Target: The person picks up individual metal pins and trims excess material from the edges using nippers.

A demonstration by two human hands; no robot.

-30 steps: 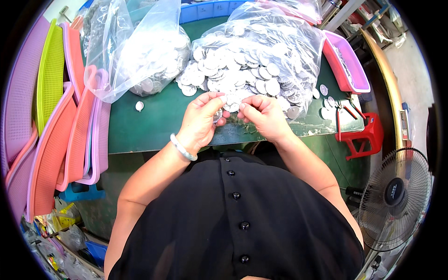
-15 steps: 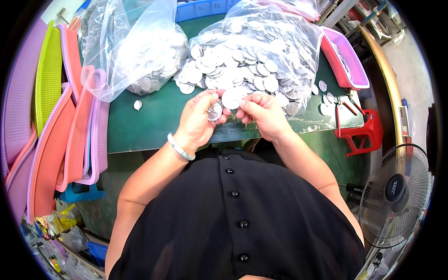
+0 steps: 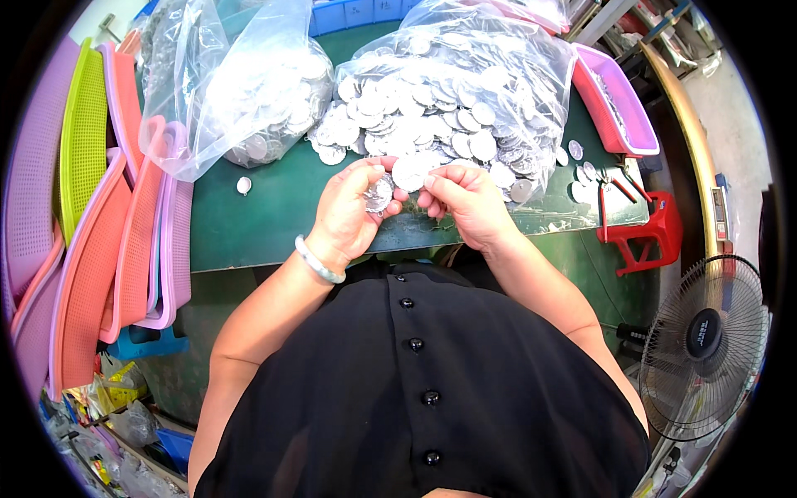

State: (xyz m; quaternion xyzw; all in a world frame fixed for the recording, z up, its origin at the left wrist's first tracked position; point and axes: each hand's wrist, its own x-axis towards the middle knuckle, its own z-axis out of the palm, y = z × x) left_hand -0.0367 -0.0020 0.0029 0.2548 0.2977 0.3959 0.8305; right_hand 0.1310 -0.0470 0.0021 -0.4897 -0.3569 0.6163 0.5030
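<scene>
My left hand (image 3: pixel 349 212), with a bangle at its wrist, curls around silvery round metal pendants (image 3: pixel 378 196); how many lie in the palm I cannot tell. Above them, a bright round pendant (image 3: pixel 410 173) is pinched between the fingertips of my left hand and the thumb and forefinger of my right hand (image 3: pixel 469 202). Just beyond the hands, a large heap of similar metal pendants (image 3: pixel 432 124) spills from an open clear plastic bag (image 3: pixel 540 75). One small pendant with a loop (image 3: pixel 243 185) lies alone on the green table (image 3: pixel 274 224) at the left.
Another clear bag (image 3: pixel 195 124) of pendants stands back left. Pink and purple baskets (image 3: pixel 91 274) are stacked at the left edge. At right are a pink bin (image 3: pixel 618 104), red-handled pliers (image 3: pixel 603 207), loose discs (image 3: pixel 581 191), a red stool (image 3: pixel 643 236) and a fan (image 3: pixel 704 336).
Both hands stay nearly in place, with the bright pendant still between them. The right fingers have shifted slightly to the left along its edge.
</scene>
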